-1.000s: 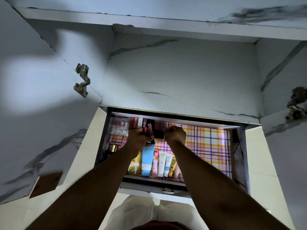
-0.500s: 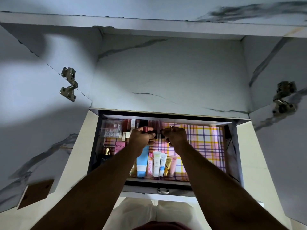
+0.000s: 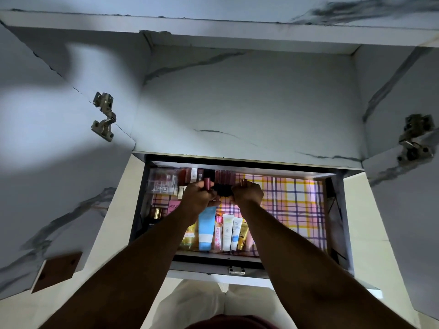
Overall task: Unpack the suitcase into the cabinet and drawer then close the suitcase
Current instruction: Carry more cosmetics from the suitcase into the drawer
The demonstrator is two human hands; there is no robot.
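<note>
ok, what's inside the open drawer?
In the drawer, on a plaid liner: a row of tubes at the front, boxes and lipsticks at the back left. The hands and forearms cover the middle.

A plaid liner [image 3: 297,200] in pink, yellow and purple covers the bottom of the drawer [image 3: 336,222], bare on its right half. A small metal latch [image 3: 236,270] sits on the drawer's near front. A metal hinge [image 3: 103,116] is fixed to the left cabinet door [image 3: 47,162], and a second hinge [image 3: 414,141] to the right cabinet door [image 3: 408,210]. A brown square panel [image 3: 58,271] shows at the left door's near corner. Pale floor [image 3: 114,210] lies below, with light trousers [image 3: 197,300] and a maroon garment [image 3: 232,322] nearest.
</note>
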